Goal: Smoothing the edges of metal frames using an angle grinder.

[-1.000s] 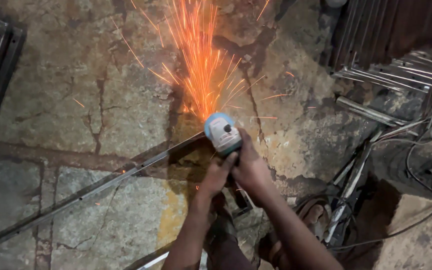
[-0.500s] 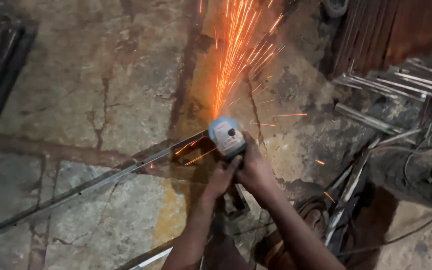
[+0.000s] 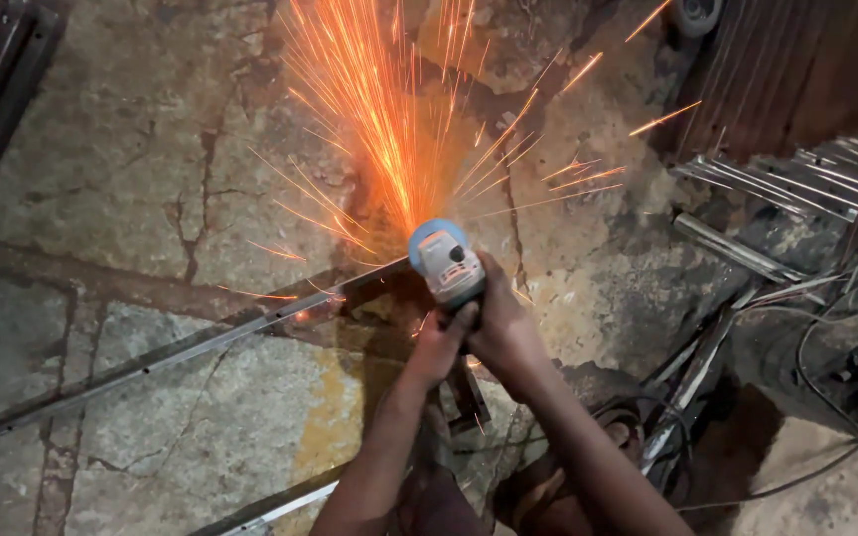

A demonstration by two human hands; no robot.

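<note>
Blue-grey grinder (image 3: 446,260) at near end of long metal bar (image 3: 171,359) on cracked stone floor (image 3: 111,159), left hand (image 3: 439,347) and right hand (image 3: 503,328) fingers wrapped tight around it, orange sparks (image 3: 369,109) fanning upward, metal strips (image 3: 796,184) piled right

The scene is dim and warm-toned. The brightest light is the fan of orange sparks (image 3: 379,119), overexposed at its core and streaked by motion blur. Around it the stone floor (image 3: 131,159) glows faintly; farther from the sparks, corners sink into soft, murky shadow.
</note>
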